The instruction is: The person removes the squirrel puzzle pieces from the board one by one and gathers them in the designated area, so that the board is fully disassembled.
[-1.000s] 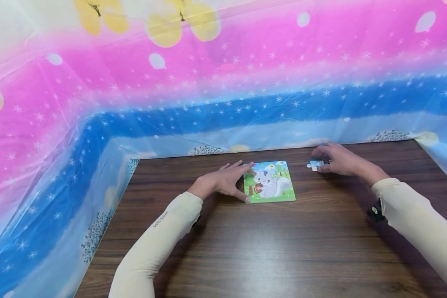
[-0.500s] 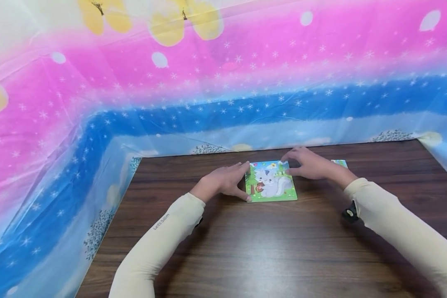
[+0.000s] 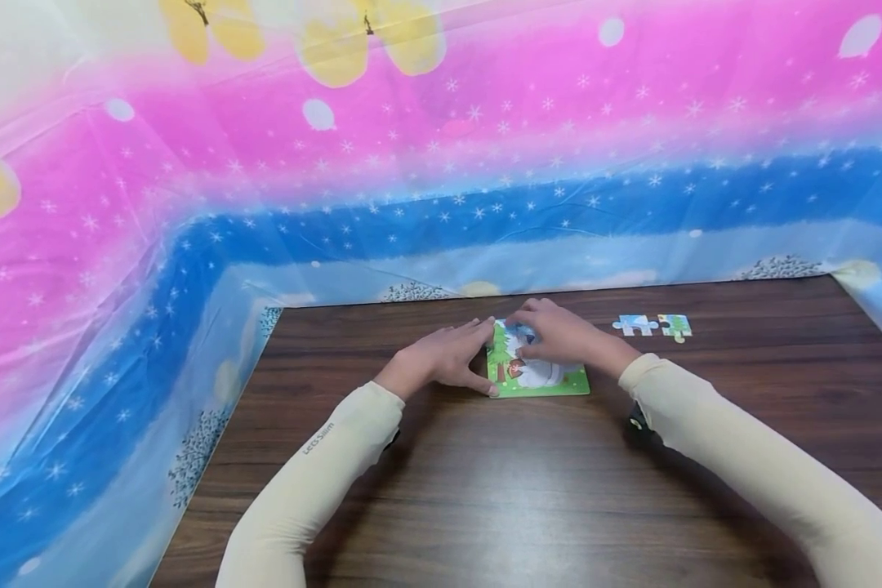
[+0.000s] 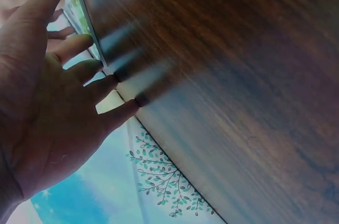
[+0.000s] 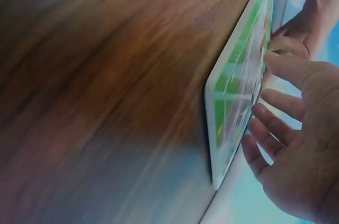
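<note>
A square jigsaw puzzle (image 3: 500, 371), with a grey-and-white cartoon animal on a green ground, lies flat near the table's far edge. My left hand (image 3: 444, 355) rests at its left side, the thumb by the near corner and the fingers spread toward the far corner. My right hand (image 3: 559, 333) reaches over the far part of the board and hides much of the picture. In the right wrist view that hand (image 5: 302, 134) has loosely bent fingers at the puzzle's surface (image 5: 233, 89); nothing shows between them. Straight fingers of the left hand (image 4: 53, 91) touch the tabletop.
Two jigsaw pieces lie right of the board, a light blue one (image 3: 635, 325) and a green one (image 3: 674, 327), close together. The dark wood table (image 3: 500, 490) meets a pink and blue patterned cloth (image 3: 441, 245) along its far edge.
My right hand let go of the light blue piece beside the green one and moved left, over the puzzle. The left hand stays at the board's left side.
</note>
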`<control>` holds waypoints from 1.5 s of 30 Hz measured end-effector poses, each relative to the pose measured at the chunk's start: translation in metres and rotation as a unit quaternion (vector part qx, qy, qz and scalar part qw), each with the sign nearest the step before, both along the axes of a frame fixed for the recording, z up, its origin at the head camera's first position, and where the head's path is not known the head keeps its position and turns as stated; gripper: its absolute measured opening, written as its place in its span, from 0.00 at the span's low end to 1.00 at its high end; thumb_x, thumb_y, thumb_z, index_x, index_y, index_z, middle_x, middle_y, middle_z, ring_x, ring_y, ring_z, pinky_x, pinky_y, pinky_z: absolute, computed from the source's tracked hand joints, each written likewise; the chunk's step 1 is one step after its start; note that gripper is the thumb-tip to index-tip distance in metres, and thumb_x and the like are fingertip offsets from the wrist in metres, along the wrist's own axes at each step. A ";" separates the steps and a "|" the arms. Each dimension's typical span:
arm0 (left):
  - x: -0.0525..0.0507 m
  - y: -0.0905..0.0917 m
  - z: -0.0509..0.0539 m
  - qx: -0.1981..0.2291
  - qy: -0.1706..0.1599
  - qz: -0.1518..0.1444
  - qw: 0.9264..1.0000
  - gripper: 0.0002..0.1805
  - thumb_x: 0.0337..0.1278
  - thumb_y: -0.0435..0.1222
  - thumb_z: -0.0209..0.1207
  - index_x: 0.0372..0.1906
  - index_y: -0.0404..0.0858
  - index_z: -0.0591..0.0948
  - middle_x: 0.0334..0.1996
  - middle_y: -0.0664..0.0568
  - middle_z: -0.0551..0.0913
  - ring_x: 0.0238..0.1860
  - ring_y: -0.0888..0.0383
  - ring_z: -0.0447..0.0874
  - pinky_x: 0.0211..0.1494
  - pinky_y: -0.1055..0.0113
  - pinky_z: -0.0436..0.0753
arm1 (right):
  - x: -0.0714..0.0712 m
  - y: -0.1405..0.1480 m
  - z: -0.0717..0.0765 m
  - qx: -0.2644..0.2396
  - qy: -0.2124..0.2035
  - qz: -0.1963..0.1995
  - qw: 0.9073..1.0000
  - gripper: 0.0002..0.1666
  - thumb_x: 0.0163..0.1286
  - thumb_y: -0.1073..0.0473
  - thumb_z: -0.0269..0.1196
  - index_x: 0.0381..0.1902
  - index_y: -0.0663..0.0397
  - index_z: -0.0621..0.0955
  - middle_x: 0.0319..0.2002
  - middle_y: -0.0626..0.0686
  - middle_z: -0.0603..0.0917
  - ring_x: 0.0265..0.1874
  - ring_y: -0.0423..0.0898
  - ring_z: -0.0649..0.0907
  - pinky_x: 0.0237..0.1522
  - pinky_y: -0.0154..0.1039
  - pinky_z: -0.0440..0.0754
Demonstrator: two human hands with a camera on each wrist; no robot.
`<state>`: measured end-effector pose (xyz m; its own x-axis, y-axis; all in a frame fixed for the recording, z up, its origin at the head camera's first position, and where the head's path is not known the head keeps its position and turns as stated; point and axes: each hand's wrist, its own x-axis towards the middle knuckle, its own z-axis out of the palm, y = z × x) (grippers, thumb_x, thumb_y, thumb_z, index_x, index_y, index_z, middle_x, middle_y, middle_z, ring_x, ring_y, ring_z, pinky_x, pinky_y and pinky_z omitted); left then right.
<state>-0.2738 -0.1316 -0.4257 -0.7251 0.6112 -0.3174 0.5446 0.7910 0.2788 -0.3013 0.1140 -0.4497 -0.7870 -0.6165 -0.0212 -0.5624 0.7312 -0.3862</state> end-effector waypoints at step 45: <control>-0.002 -0.003 -0.005 0.019 -0.011 0.011 1.000 0.53 0.61 0.64 0.68 0.82 0.49 0.56 0.89 0.48 0.43 0.89 0.46 0.40 0.88 0.40 0.49 | -0.013 -0.022 0.004 -0.040 -0.009 -0.039 0.998 0.27 0.63 0.65 0.76 0.60 0.60 0.83 0.56 0.60 0.82 0.57 0.56 0.81 0.63 0.54 0.82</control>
